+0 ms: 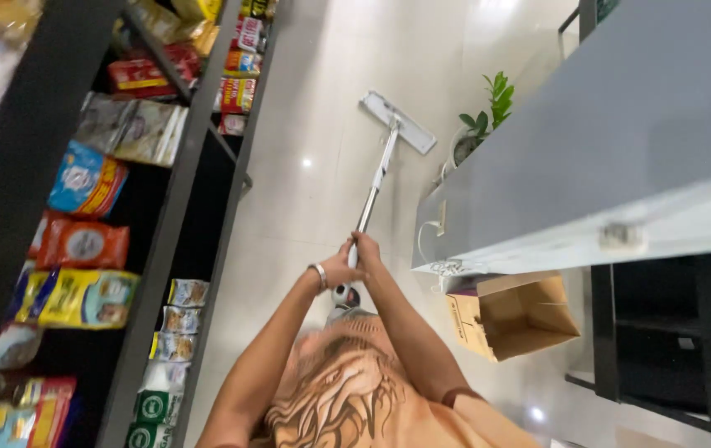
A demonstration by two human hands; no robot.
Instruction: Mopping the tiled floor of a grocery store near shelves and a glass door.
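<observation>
Black shelves [169,241] fill the nine o'clock side, stacked with bright snack bags: a blue one [86,178], an orange one [82,243] and a yellow one [82,297] below it, with small packets lower down near seven o'clock. Pale glossy floor [306,124] runs up the middle toward twelve o'clock. At the centre both hands grip the mop's [376,178] metal handle: the left hand [337,270], with a bracelet [319,276] on its wrist, is clenched around the pole, and the right hand [366,250] is clenched around it just above, the two touching. From the hands the pole slants up toward one o'clock, and the flat white mop head [398,121] lies on the floor there. Just beside the head, toward two o'clock, a green plant [488,112] stands in a pot. A grey table [621,133] fills the three o'clock side. Below its edge, near four o'clock, an open brown box [517,314] sits on the floor.
</observation>
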